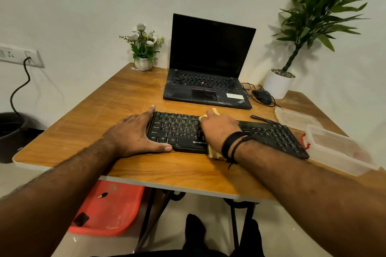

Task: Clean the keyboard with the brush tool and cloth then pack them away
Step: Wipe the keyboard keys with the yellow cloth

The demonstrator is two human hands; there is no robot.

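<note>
A black keyboard (269,134) lies across the wooden table (117,98) near its front edge. My left hand (133,133) rests flat against the keyboard's left end, thumb along its front edge and fingers stretched toward its far corner. My right hand (219,129) presses a yellow cloth (215,153) onto the middle of the keys; the cloth shows above the fingers and below the wrist. A thin black tool (263,119), possibly the brush, lies on the table just behind the keyboard's right half.
An open black laptop (208,69) stands behind the keyboard, a mouse (262,96) to its right. A clear plastic box (338,150) and its lid (296,118) sit at the right. Two potted plants stand at the back. A red bin (108,208) sits under the table.
</note>
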